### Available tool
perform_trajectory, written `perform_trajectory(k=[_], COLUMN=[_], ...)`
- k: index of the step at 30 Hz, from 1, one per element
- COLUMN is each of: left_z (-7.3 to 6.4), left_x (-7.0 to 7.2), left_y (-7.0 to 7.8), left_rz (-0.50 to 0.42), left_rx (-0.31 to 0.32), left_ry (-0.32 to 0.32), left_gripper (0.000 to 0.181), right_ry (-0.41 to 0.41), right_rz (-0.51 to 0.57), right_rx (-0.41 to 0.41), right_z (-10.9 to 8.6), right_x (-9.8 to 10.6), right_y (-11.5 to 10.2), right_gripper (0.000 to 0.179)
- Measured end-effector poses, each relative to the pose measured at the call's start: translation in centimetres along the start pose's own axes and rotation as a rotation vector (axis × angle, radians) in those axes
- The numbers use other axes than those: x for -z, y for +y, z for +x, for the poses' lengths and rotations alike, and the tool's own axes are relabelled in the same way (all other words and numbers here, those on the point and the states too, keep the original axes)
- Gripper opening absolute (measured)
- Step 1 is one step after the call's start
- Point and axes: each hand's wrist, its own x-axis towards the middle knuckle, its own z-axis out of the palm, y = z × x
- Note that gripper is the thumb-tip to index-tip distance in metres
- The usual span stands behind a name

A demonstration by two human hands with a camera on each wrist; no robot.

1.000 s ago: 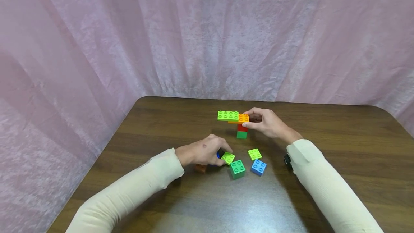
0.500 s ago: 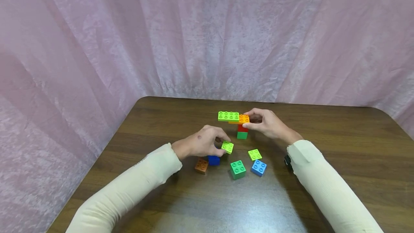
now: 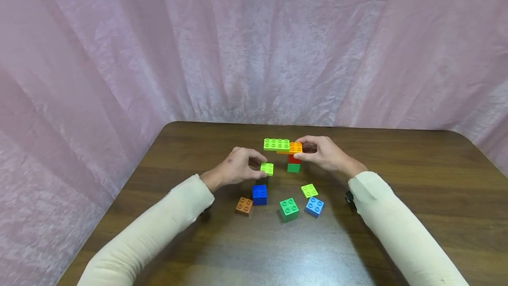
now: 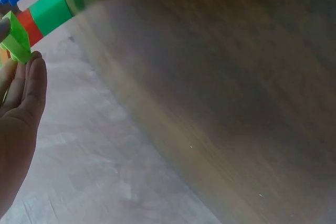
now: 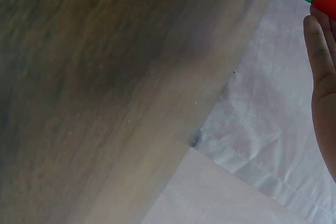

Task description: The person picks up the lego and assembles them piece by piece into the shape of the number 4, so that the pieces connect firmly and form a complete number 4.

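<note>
Just below the middle of the head view, the two hands are apart: the left hand (image 3: 238, 166) pinches a small lime block (image 3: 267, 169), and to the right of it the right hand (image 3: 326, 153) grips the stack (image 3: 294, 159) near its orange block (image 3: 295, 147). A long lime block (image 3: 276, 144) sticks out from the top of the stack, toward the left of the frame. The step in hand looks like bringing the small block to the stack, so the next move seems to call for holding the stack still and lining up the bumps.
</note>
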Motion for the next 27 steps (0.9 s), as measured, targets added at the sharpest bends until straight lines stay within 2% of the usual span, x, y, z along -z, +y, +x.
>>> perform_trajectory(k=[5,9,15,27], left_z=[0.2,0.4,0.8,2.2], left_x=[0.4,0.6,0.9,0.3], left_y=[-0.1,-0.1,-0.1,0.1], left_rz=[-0.035,-0.028,-0.016,-0.177], left_rx=[0.046,0.050,0.055,0.109], left_ry=[0.020,0.039,0.106,0.130], left_gripper=[0.033,0.034,0.035,0.049], right_ry=[-0.002,-0.001,0.005,0.016], right_rz=[-0.009,-0.016,-0.008,-0.009], right_rx=[-0.002,-0.006,-0.003,0.011], right_z=[0.0,-0.1,-0.2,-0.5], right_x=[0.0,0.0,0.1,0.1], right_y=[-0.2,-0.1,-0.1,-0.2], right_gripper=[0.040,0.040,0.040,0.036])
